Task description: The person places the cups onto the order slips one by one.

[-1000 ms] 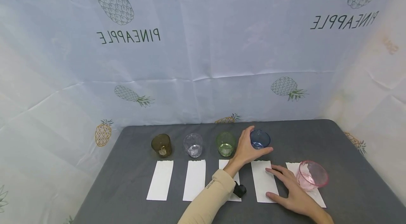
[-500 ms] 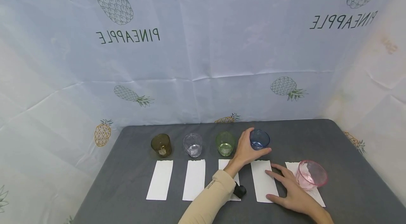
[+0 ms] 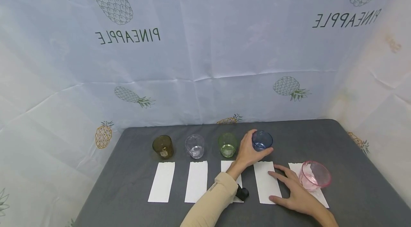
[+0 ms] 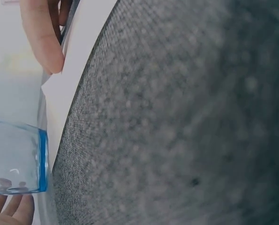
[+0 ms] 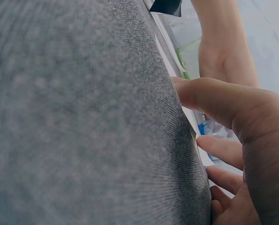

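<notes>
My left hand (image 3: 251, 150) is curved around the left and front of a blue glass tumbler (image 3: 262, 141), thumb across its front. In the left wrist view the tumbler (image 4: 17, 157) shows with fingertips (image 4: 17, 211) beside it. My right hand (image 3: 298, 196) lies low with spread fingers, its fingertips at the right edge of a white paper strip (image 3: 266, 184) in front of the tumbler. In the right wrist view its thumb (image 5: 209, 96) reaches the strip's edge. Close by the right hand, a pink tumbler (image 3: 315, 176) stands on another paper strip (image 3: 321, 198).
Left of the blue tumbler stand a green tumbler (image 3: 228, 145), a clear tumbler (image 3: 194, 146) and a brown tumbler (image 3: 163, 146). More white strips (image 3: 161, 182) lie in front of them, one partly under the left forearm (image 3: 212, 198). The dark grey table (image 3: 128, 184) meets a pineapple-print curtain (image 3: 192, 41).
The left thumb has drawn slightly closer to the blue tumbler. The tumbler and the right hand look the same; the view has shifted a little.
</notes>
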Motion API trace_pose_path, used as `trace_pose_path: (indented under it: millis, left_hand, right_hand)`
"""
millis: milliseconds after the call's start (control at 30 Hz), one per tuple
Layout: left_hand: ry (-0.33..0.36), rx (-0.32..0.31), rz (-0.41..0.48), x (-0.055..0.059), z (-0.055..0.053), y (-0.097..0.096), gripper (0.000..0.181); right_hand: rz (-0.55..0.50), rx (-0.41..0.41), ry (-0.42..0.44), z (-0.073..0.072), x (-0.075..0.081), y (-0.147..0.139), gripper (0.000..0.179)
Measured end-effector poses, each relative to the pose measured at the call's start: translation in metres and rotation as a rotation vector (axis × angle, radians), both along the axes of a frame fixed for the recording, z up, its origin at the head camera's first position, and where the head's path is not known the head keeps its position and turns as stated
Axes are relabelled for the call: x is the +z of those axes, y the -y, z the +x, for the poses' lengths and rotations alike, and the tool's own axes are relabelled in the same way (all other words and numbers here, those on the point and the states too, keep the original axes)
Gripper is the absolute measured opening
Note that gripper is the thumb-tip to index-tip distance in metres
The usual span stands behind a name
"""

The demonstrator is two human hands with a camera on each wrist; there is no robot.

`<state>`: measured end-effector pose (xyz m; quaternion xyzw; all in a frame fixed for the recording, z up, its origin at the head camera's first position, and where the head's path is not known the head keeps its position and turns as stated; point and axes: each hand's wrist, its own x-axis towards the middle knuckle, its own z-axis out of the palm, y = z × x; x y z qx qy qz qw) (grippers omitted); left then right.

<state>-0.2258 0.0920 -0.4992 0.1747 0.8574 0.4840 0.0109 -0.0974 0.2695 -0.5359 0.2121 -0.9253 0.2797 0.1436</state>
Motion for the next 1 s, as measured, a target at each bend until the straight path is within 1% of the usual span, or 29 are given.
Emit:
trace_pose_path:
  millis: [233,400,500,633,833,1000]
  left_hand:
    - [-0.021,-0.010,0.008,0.003,0.003,0.003,0.086]
    - [-0.021,-0.017,0.012,0.008,0.006,0.007,0.084]
    - [-0.032,-0.033,0.009,0.011,0.007,0.009,0.085]
    - [-0.046,-0.057,0.007,0.014,0.009,0.011,0.084]
    - [-0.048,-0.085,0.014,0.018,0.013,0.014,0.082]
    - [-0.037,-0.087,0.018,0.020,0.014,0.015,0.082]
  right_hand:
    - [0.004,-0.008,0.021,0.000,0.002,0.001,0.074]
    - [-0.007,0.008,-0.004,0.000,0.000,0.001,0.074]
    - [-0.019,0.016,-0.019,0.000,-0.001,0.001,0.074]
    - [-0.002,0.002,-0.014,0.000,-0.001,0.000,0.074]
    - [0.009,-0.007,-0.006,0.000,-0.001,-0.001,0.074]
    - [0.012,-0.005,-0.013,0.000,-0.002,-0.001,0.074]
